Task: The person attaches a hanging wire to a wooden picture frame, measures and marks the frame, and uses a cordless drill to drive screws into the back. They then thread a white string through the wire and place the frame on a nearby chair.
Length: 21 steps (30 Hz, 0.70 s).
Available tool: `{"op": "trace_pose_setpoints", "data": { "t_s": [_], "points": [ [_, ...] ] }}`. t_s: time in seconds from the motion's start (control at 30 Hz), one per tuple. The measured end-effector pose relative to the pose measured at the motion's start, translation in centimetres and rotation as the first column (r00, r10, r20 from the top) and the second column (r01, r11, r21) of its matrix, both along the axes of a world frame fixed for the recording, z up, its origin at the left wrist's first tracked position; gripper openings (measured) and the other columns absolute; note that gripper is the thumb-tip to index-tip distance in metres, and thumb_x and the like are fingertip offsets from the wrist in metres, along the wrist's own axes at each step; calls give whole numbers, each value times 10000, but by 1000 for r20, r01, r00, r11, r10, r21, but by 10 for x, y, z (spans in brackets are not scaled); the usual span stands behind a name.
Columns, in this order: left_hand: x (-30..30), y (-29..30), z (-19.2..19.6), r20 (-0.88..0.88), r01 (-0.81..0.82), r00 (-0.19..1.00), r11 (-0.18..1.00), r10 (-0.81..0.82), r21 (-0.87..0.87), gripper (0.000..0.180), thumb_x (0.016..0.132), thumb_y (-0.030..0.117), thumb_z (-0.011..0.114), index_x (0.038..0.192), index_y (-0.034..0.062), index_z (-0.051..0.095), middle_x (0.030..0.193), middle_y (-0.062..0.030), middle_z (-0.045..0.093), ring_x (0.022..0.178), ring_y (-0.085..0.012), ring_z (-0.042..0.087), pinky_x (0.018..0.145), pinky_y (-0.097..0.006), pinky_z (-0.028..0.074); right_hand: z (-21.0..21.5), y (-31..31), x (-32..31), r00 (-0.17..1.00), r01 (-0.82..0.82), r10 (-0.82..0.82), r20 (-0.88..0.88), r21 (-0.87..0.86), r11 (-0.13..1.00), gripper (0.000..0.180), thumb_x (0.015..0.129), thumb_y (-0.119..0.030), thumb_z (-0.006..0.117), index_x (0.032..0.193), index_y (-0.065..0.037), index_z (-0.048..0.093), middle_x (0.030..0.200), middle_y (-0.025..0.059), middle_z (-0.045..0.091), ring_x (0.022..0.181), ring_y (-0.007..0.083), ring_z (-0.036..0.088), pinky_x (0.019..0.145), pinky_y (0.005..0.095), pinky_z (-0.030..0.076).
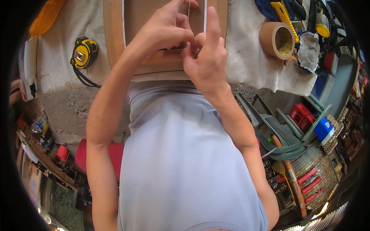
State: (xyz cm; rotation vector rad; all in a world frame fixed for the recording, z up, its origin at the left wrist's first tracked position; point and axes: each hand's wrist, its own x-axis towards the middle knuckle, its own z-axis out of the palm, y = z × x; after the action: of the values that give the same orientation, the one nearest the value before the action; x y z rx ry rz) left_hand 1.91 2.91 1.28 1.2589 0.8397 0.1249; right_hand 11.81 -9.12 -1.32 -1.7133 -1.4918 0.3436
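Note:
A brown framed panel (115, 23) lies on the cloth-covered table in front of me, with thin white strips along both sides of its inner area. Over its near edge, my left hand (171, 29) has its fingers bent in a pinch. A thin pale strand (189, 8) shows by those fingers. My right hand (208, 57) meets it from the right, thumb and curled fingers pinched together and index finger pointing up. The fingertips of both hands nearly touch, and what lies between them is too small and covered to make out.
On the left lie a yellow-and-black tape measure (84, 53) with a black strap and a white tube (30, 69). To the right are a roll of brown tape (269, 38), a yellow utility knife (283, 17) and a crumpled glove (308, 50). Green plastic chairs (283, 134) stand beyond the table's right corner.

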Motion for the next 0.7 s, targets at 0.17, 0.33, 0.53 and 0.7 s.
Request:
{"op": "trace_pose_setpoints", "data": {
  "t_s": [0.17, 0.33, 0.53, 0.7],
  "points": [
    [1, 0, 6, -50, -15, 999, 999, 13, -44, 561, 713, -57, 616, 1238, 2, 427, 677, -57, 593, 576, -100, 578, 475, -233, 451, -4, 1, -7, 994, 42, -49, 101, 72, 997, 847, 719, 96, 638, 1453, 42, 220, 597, 47, 523, 575, 196, 505, 545, 318, 437],
    [2, 1, 7, -115, 10, 993, 1000, -12, -21, 566, 730, -80, 628, 1238, 20, 400, 706, -72, 623, 588, -106, 603, 463, -219, 449, 1, 2, -8, 994, 43, -46, 98, 34, 998, 851, 729, 84, 640, 1460, 35, 206, 611, 65, 546, 587, 227, 538, 554, 337, 449],
    [-14, 0, -3, 39, 48, 998, 994, -44, -100, 696, 751, -42, 583, 1402, 82, 369, 783, -44, 631, 544, -66, 519, 485, -217, 454, 11, 5, -2, 999, 25, -22, 41, -92, 995, 861, 743, 75, 619, 1471, 32, 161, 621, 101, 589, 566, 263, 608, 539, 364, 494],
    [-22, -2, -7, 105, 81, 992, 996, -75, -47, 759, 775, -42, 605, 1463, 100, 319, 804, -58, 666, 566, -64, 548, 494, -208, 477, 16, 6, -1, 999, 32, -33, -7, -172, 985, 862, 769, 58, 614, 1480, 22, 128, 624, 109, 610, 539, 239, 625, 520, 329, 506]
  ]
}}
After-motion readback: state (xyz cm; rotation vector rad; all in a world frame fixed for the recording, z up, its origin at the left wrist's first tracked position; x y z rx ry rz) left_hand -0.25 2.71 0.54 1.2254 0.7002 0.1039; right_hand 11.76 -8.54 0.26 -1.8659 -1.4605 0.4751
